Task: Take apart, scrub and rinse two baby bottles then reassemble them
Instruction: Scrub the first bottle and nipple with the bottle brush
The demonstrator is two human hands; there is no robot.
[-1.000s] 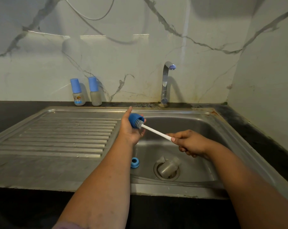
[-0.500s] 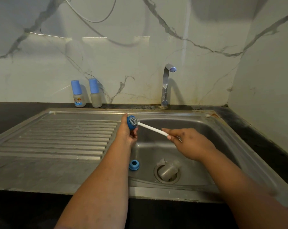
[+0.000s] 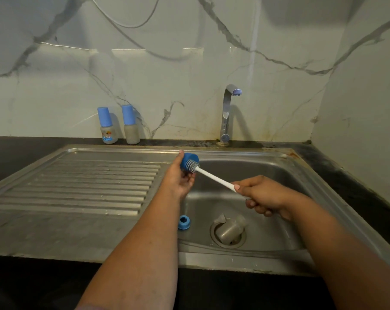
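My left hand (image 3: pixel 178 181) grips a blue bottle cap (image 3: pixel 188 162) over the left edge of the sink basin. My right hand (image 3: pixel 263 195) holds the white handle of a bottle brush (image 3: pixel 214 176), whose bristle head sits inside the cap's opening. A clear bottle body (image 3: pixel 231 229) lies on its side over the drain, with a clear nipple (image 3: pixel 219 219) beside it. A blue screw ring (image 3: pixel 184 222) lies on the basin floor at the left. Two assembled baby bottles with blue caps, one printed (image 3: pixel 108 127) and one plain (image 3: pixel 130 126), stand upright against the back wall.
A steel sink (image 3: pixel 286 175) with a ribbed drainboard (image 3: pixel 89 182) to its left is set in a dark counter. The tap (image 3: pixel 227 113) stands behind the basin, with no water running. A marble wall closes the back and the right side.
The brush has been worked in and out of the cap; both hands shifted slightly, with the right hand now drawn back a little along the handle.
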